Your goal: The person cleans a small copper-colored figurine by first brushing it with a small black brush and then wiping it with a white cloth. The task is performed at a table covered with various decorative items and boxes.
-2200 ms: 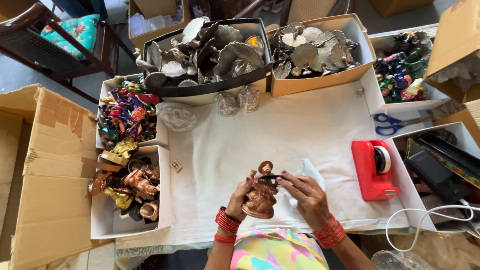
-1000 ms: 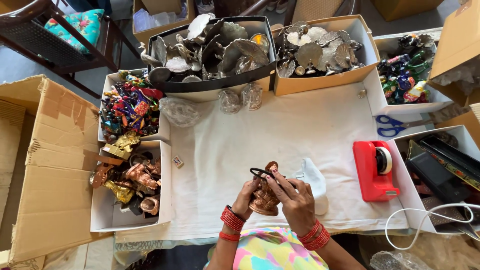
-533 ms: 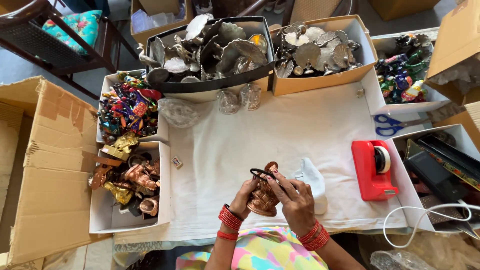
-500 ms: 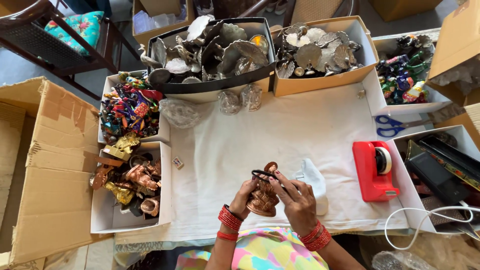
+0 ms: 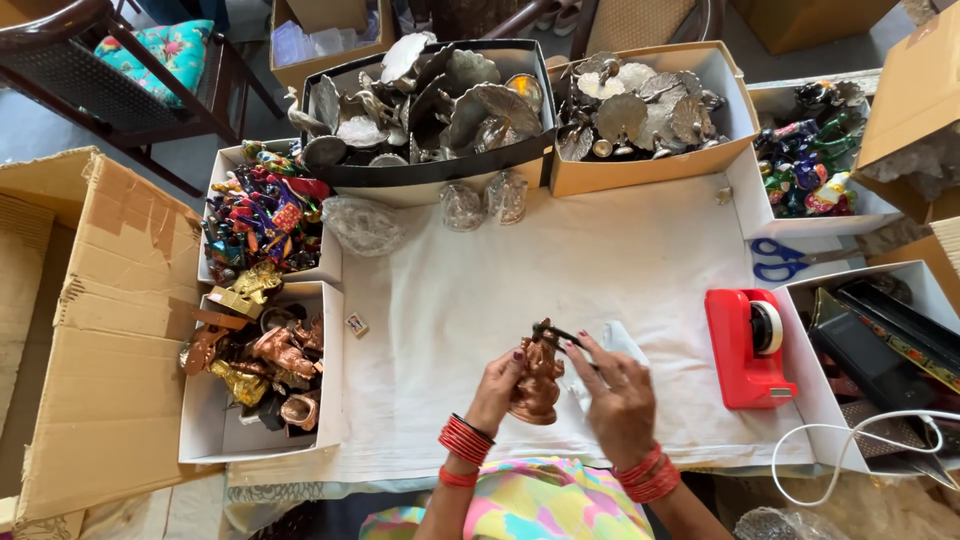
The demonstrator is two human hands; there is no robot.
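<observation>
Left hand point(image 5: 497, 385): closed round copper figurine point(image 5: 537, 380), held upright above white cloth point(image 5: 620, 250).
Right hand point(image 5: 617, 392): fingers pinched on thin dark piece point(image 5: 566, 336) at figurine's top.
Done: figurine out of box of figurines point(image 5: 215, 420).
Left: wrapping seemingly pending; clear bag point(image 5: 618, 342) beside, red tape dispenser point(image 5: 745, 347) untouched.

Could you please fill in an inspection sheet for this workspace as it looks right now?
Surface: white cloth over the table.
Job's things: copper figurine, upright between both hands.
Clutter: red tape dispenser, blue scissors, boxes of silver pieces, box of coloured figures.
Grips: left hand holds the figurine; right hand pinches a thin dark piece at its top.
Cables: white cable, lower right.
Surroundings: open cardboard carton at left, chair behind.
</observation>
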